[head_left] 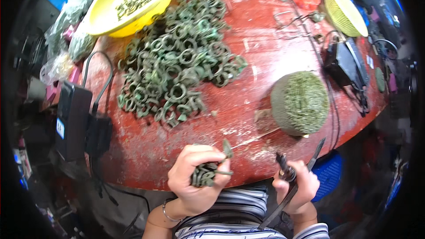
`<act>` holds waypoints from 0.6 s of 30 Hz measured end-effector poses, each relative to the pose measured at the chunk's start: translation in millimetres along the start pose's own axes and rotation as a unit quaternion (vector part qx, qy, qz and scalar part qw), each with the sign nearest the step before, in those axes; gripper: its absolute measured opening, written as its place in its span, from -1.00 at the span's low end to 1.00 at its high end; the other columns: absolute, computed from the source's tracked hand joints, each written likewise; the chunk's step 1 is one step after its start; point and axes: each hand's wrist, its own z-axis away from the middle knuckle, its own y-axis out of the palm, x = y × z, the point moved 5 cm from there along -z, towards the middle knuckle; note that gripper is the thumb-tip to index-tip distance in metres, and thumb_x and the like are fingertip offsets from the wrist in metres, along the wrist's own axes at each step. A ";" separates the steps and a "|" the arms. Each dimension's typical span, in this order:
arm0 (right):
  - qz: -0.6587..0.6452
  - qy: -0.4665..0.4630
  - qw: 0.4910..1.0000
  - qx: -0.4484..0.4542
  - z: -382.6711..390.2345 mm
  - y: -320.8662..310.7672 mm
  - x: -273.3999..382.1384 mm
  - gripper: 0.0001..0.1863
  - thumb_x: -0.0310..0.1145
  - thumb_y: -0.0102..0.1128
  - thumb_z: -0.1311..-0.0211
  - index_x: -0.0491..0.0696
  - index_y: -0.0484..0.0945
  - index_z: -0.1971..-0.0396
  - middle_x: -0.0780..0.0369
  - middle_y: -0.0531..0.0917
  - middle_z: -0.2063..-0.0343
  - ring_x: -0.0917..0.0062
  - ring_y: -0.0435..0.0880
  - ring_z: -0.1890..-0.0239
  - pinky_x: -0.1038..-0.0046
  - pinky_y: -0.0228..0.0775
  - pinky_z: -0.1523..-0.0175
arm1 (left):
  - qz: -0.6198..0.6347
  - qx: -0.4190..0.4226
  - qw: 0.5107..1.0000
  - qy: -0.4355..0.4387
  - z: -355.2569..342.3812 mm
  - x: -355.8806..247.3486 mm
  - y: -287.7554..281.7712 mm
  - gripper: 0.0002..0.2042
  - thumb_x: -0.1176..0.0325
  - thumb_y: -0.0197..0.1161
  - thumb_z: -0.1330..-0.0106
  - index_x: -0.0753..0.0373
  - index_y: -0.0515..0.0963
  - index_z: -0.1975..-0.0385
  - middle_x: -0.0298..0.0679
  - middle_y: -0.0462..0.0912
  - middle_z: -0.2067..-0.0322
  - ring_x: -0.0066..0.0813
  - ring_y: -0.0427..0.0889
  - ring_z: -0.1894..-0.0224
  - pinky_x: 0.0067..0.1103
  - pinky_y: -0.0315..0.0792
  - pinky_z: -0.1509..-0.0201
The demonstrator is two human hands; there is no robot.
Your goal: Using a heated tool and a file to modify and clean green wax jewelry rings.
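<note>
Grey-green metal rings [203,175] sit bunched in the person's left hand [190,195], its wrist raised from below and its fingers curled around them, thumb near the index fingertip. To the right, the right hand [304,186] grips a dark, slender metal tool [287,174] near the worn red table's [144,159] front edge.

Place: workshop, apparently for small-parts handwork. Signs: red worktable [239,110], paint scuffed and worn; greenish rings [177,57] heaped in bulk, left; yellow basin [99,17] at far left, holding small parts [138,2]; black power box [73,119], near left; dark tool [287,175] in right hand [303,186].
</note>
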 end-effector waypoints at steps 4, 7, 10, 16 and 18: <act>0.030 0.036 0.986 -0.160 -50.7 -36.4 -20.0 -0.74 -0.29 0.05 -0.13 -0.23 0.46 0.45 0.32 0.37 0.75 0.68 0.35 0.69 0.64 0.17 0.55 | 0.032 0.000 0.999 0.005 1.6 1.1 2.0 -0.80 0.62 0.27 0.10 0.31 0.48 0.44 -0.19 0.52 0.49 -0.47 0.51 0.45 -0.64 0.39 0.36; 0.070 0.028 0.978 -0.194 -100.3 -44.7 -45.6 -0.90 -0.46 0.08 -0.10 -0.18 0.48 0.43 0.33 0.36 0.77 0.73 0.30 0.70 0.60 0.14 0.57 | 0.063 -0.008 0.998 -0.020 3.7 -1.1 -4.1 -0.83 0.63 0.26 0.09 0.34 0.48 0.46 -0.21 0.52 0.49 -0.56 0.48 0.48 -0.67 0.37 0.39; 0.107 0.050 0.982 -0.146 -140.5 -44.5 -71.4 -0.79 -0.37 0.09 -0.11 -0.19 0.39 0.57 0.01 0.43 0.69 0.15 0.41 0.59 0.36 0.24 0.42 | 0.101 -0.005 0.994 -0.037 6.0 0.2 -2.0 -0.84 0.62 0.26 0.07 0.34 0.49 0.46 -0.22 0.52 0.48 -0.60 0.47 0.48 -0.70 0.36 0.39; 0.210 -0.056 0.966 -0.143 -173.6 -27.4 -117.4 -0.69 -0.31 0.05 -0.15 -0.17 0.35 0.69 0.22 0.37 0.80 0.55 0.33 0.73 0.44 0.13 0.56 | 0.183 0.009 0.980 -0.079 7.0 3.8 -5.7 -0.87 0.61 0.24 0.01 0.36 0.51 0.43 -0.26 0.53 0.46 -0.68 0.44 0.47 -0.75 0.34 0.39; 0.027 0.092 0.995 -0.041 -171.9 -23.3 -133.9 -0.71 -0.32 0.06 -0.14 -0.18 0.37 0.68 0.25 0.39 0.80 0.62 0.33 0.72 0.49 0.13 0.58 | 0.235 0.010 0.966 -0.104 6.7 5.1 -5.0 -0.88 0.61 0.23 -0.01 0.36 0.52 0.43 -0.27 0.53 0.46 -0.70 0.44 0.47 -0.76 0.33 0.39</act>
